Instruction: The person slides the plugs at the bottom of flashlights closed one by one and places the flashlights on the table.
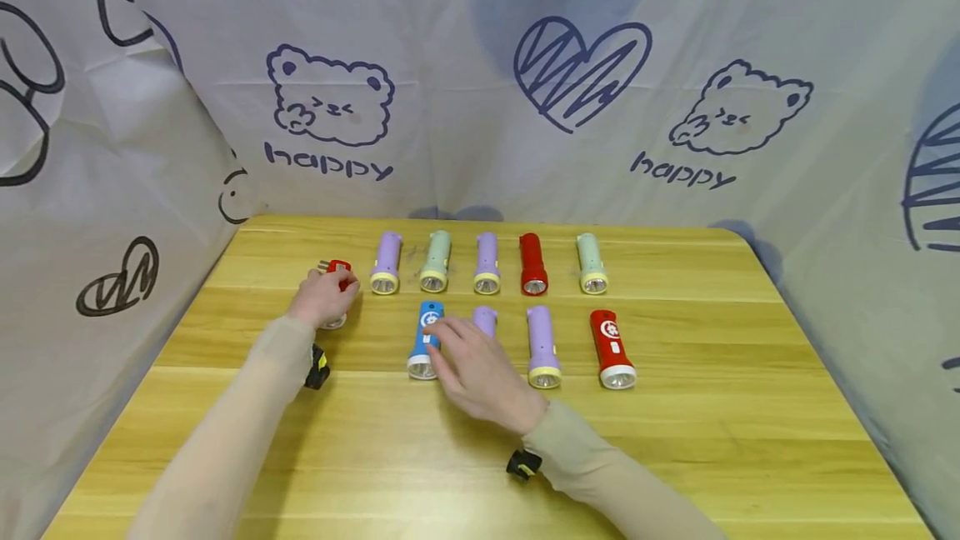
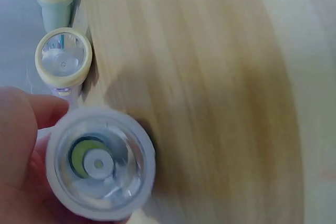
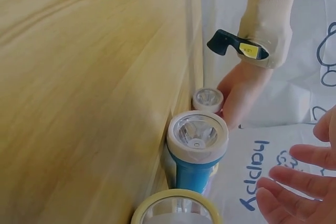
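Note:
My left hand (image 1: 324, 298) grips a red flashlight (image 1: 340, 266) with a white head at the left of the table. Two thin prongs stick out of its far end. In the left wrist view that flashlight's clear lens (image 2: 102, 163) faces the camera, with thumb and fingers around its body. My right hand (image 1: 480, 369) hovers with spread fingers over the front row. Just left of it lies a blue flashlight (image 1: 431, 317) with a white head, apart from the fingers in the right wrist view. A purple flashlight (image 1: 484, 320) is partly hidden behind the right hand.
A back row on the wooden table (image 1: 675, 457) has purple flashlights (image 1: 387, 257), green flashlights (image 1: 437, 255) and a red flashlight (image 1: 532, 261). Right of my right hand lie another purple flashlight (image 1: 540, 340) and a red one with a white head. A printed cloth (image 1: 450, 107) hangs behind.

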Available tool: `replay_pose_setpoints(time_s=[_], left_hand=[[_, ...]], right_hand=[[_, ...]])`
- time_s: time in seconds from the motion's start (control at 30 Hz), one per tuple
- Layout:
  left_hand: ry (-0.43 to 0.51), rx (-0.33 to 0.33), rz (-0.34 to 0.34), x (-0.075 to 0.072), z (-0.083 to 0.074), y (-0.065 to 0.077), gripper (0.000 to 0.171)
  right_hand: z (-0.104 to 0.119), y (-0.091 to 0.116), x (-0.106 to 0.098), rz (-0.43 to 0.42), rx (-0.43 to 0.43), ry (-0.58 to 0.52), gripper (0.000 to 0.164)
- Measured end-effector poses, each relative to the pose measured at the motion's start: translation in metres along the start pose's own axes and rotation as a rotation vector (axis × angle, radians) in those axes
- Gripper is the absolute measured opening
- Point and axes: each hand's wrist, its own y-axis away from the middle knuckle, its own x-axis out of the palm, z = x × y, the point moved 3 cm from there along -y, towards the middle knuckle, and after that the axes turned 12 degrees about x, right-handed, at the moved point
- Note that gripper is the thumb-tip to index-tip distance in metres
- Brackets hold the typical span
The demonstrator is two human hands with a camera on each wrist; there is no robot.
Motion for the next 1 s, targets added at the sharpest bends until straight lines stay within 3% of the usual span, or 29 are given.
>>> replay_pose_setpoints(time_s=[0.43,0.83,1.0], left_hand=[[-0.024,0.050,-0.036,0.004,-0.002,0.017,0.029],[0.086,0.030,-0.081,0.011,-0.003,0.034,0.027],[0.104,0.064,-0.123,0.011,-0.009,0.042,0.026]], right_hand=[[-0.005,0.004,-0.002,0.009,0.021,-0.033,0.032],[-0.016,0.011,-0.005,0.053,0.079,-0.065,0.031],[-0.020,0.013,-0.008,0.051,0.088,-0.096,0.029]])
